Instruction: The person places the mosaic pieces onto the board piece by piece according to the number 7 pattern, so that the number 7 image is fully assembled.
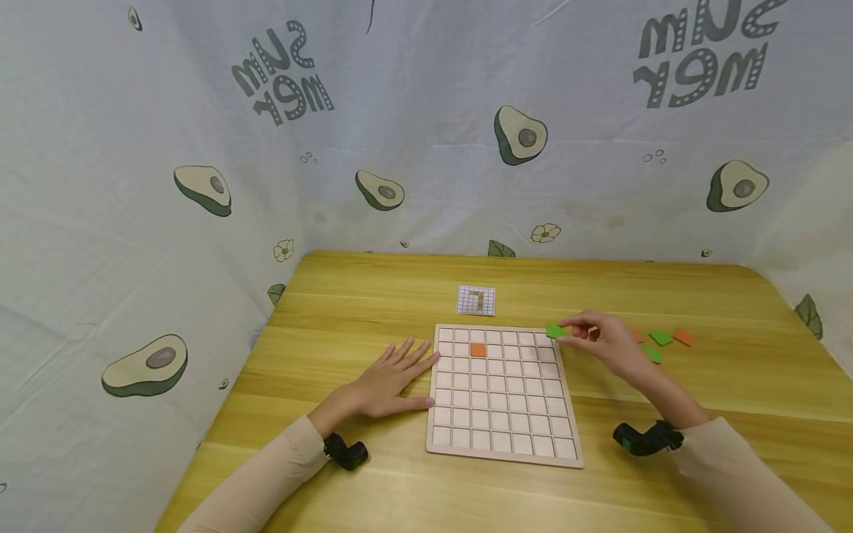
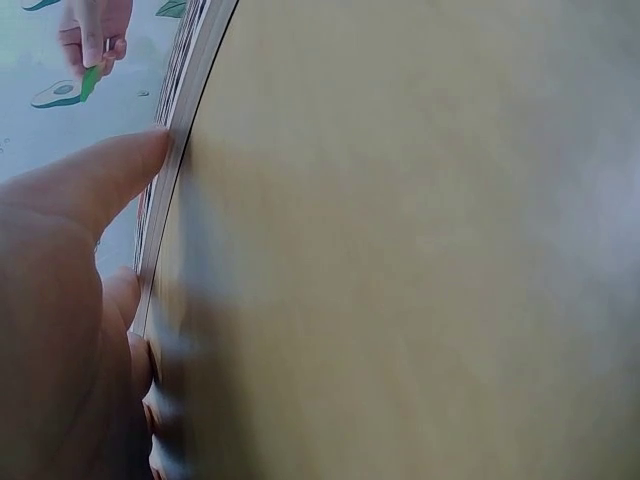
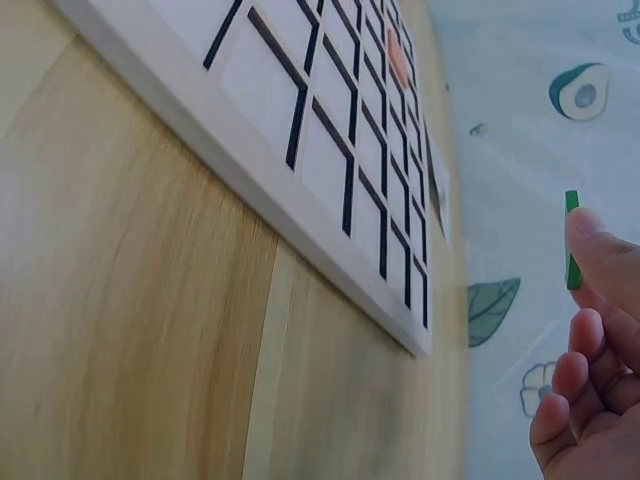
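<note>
The right hand (image 1: pixel 600 342) pinches a green tile (image 1: pixel 554 332) by the board's (image 1: pixel 498 401) far right corner, partly blocking loose tiles (image 1: pixel 661 337) right of it, while the spread left hand (image 1: pixel 392 381) touches its left edge, an orange tile (image 1: pixel 477 349) sits inside, and a card (image 1: pixel 476 300) lies behind.

Walled in behind and on both sides by a pale cloth (image 1: pixel 440 222), faintly creased. Printed with halved avocados (image 1: pixel 513 144), grey-brown in the stone and green along the rind; also with cream flowers (image 1: pixel 546 233), green leaves (image 1: pixel 501 249) and little clusters of outlined circles (image 1: pixel 660 152). Marked high up, twice, with grey "summer" lettering (image 1: pixel 700 53). Fronted by a yellowish desk (image 1: pixel 373 289), streaked with wood grain and rounded at its far corners.
</note>
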`<action>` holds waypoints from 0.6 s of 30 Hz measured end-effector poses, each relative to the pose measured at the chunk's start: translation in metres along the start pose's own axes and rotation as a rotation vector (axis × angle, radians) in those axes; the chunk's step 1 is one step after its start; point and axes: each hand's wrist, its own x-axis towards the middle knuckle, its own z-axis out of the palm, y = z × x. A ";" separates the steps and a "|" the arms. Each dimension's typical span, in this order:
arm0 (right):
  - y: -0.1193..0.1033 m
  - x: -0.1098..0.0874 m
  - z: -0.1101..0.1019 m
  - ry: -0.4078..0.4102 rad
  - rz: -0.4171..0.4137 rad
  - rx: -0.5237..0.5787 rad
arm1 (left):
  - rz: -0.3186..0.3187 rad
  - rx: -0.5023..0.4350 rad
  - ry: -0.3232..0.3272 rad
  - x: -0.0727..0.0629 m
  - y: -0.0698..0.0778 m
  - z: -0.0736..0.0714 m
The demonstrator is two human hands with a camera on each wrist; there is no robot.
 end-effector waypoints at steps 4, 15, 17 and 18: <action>-0.005 0.005 0.006 -0.013 0.020 0.023 | -0.001 0.000 0.000 0.000 0.000 0.000; -0.009 0.020 0.032 -0.054 0.037 0.085 | -0.002 0.000 0.003 0.000 -0.001 0.000; -0.010 0.021 0.036 -0.059 0.036 0.097 | -0.001 0.003 0.004 0.000 -0.001 0.000; -0.011 0.022 0.038 -0.062 0.037 0.104 | -0.001 0.004 0.004 0.000 -0.001 0.000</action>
